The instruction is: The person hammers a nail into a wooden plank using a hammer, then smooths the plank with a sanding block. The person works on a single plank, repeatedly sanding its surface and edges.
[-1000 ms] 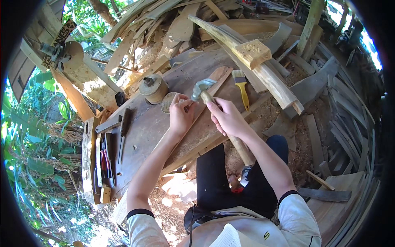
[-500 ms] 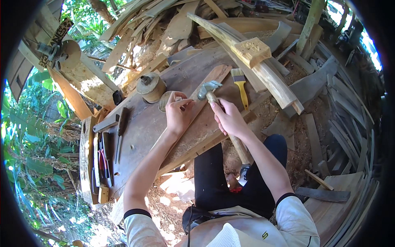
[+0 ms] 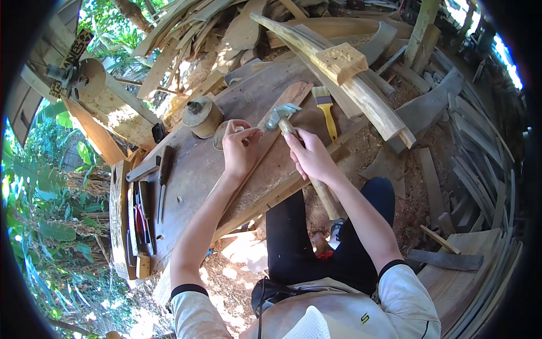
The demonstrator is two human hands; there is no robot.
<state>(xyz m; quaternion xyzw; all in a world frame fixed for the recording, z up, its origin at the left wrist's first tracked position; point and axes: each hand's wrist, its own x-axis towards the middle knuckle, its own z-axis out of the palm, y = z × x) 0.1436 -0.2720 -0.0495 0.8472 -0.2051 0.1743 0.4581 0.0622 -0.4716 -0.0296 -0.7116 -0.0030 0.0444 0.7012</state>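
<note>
My right hand (image 3: 312,153) is wrapped round the wooden handle of a claw hammer (image 3: 283,117). The hammer's metal head is just above a long wooden strip (image 3: 291,99) lying on the workbench (image 3: 195,186). Left of the hammer head, my left hand (image 3: 240,148) is closed in a pinch over the strip. Whatever lies between its fingertips is too small to name. A round, shallow container (image 3: 220,137) is partly hidden behind that hand. Farther left stands a rounded pot with a dark top (image 3: 202,117). A yellow-handled paintbrush (image 3: 326,113) lies right of the hammer head.
A screwdriver (image 3: 163,172) and red-handled pliers (image 3: 141,221) lie at the bench's left end. Long timber pieces (image 3: 361,93) with a wooden block (image 3: 340,62) rest along the right side. Scrap wood (image 3: 243,34) is heaped behind, and more planks (image 3: 460,282) lie at right.
The view has shifted slightly. My left fingers have moved a little and their pinch shows more plainly. The hammer stays near the left fingertips, in my right hand.
</note>
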